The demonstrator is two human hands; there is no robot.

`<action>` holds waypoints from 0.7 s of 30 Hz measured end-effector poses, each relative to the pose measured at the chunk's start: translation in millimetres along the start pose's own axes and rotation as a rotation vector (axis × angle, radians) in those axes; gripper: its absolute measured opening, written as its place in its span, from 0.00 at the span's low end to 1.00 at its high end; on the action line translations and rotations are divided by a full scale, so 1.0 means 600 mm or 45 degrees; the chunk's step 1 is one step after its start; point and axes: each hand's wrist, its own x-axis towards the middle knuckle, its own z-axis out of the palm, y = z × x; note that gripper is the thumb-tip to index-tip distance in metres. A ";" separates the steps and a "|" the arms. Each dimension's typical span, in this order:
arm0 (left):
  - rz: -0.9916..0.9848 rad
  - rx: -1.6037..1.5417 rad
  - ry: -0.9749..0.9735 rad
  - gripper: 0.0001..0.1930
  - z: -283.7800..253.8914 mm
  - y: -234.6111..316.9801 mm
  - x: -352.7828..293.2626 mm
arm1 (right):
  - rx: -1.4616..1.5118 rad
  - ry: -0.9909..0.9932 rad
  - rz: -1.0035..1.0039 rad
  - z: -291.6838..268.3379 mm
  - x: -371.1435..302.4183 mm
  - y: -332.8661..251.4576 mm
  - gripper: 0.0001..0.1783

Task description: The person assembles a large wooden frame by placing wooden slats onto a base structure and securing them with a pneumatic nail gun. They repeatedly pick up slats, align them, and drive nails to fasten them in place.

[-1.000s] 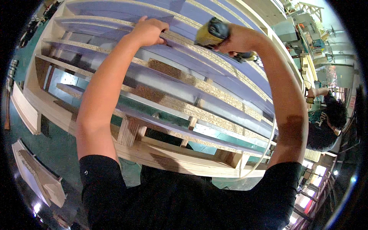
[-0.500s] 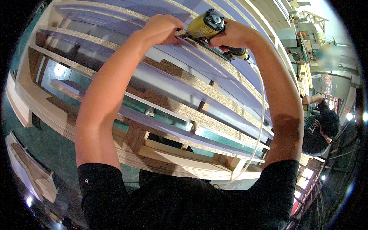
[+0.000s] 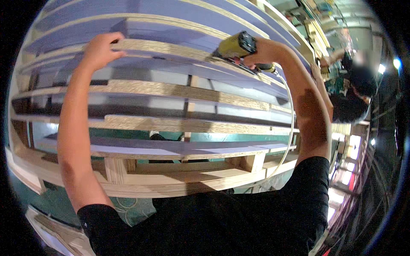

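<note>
My right hand [image 3: 260, 53] is wrapped round a yellow and black air nail gun [image 3: 235, 46]. Its nose sits at the edge of a particle-board strip [image 3: 179, 50], though I cannot tell whether it presses on it. Further left, my left hand [image 3: 102, 51] is at the same strip, thumb and forefinger apart and nothing seen between them. Whether it touches the strip is unclear. A pale air hose [image 3: 291, 123] runs from the gun's rear down past my right forearm.
Several long slats with purple-grey faces span the wooden frame [image 3: 149, 187], with gaps showing green floor. At the right edge a co-worker in dark clothing [image 3: 348, 106] bends over, bare arms reaching toward the frame. Board pieces [image 3: 55, 232] lie on the floor at lower left.
My left hand has moved away from the nail gun, leftward along the strip, and its fingers have opened. My right hand keeps the gun, now slightly lower in view. The whole view has turned.
</note>
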 end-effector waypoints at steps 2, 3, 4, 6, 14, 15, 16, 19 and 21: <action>0.017 -0.026 -0.014 0.20 0.010 0.000 0.010 | 0.007 0.032 0.110 0.015 -0.053 0.103 0.25; 0.003 -0.028 -0.026 0.21 0.010 0.000 0.008 | 0.027 0.070 0.127 0.021 -0.075 0.131 0.25; -0.028 -0.016 -0.026 0.21 0.007 0.010 0.005 | 0.044 0.108 0.145 0.027 -0.101 0.150 0.26; -0.086 0.012 -0.024 0.22 0.003 0.034 0.005 | -0.012 0.105 0.236 0.038 -0.129 0.202 0.29; -0.031 -0.054 -0.068 0.23 0.009 -0.013 0.011 | 0.132 0.122 0.178 0.056 -0.154 0.248 0.33; -0.034 -0.067 -0.084 0.23 0.012 -0.011 0.014 | 0.136 0.136 0.187 0.058 -0.160 0.248 0.33; -0.039 -0.083 -0.081 0.23 0.014 -0.009 0.015 | 0.130 0.148 0.163 0.063 -0.158 0.264 0.33; -0.056 -0.105 -0.077 0.23 0.015 -0.011 0.011 | 0.132 0.136 0.128 0.065 -0.154 0.272 0.33; -0.039 -0.101 -0.082 0.24 0.015 -0.017 0.010 | 0.100 0.123 0.136 0.065 -0.150 0.276 0.32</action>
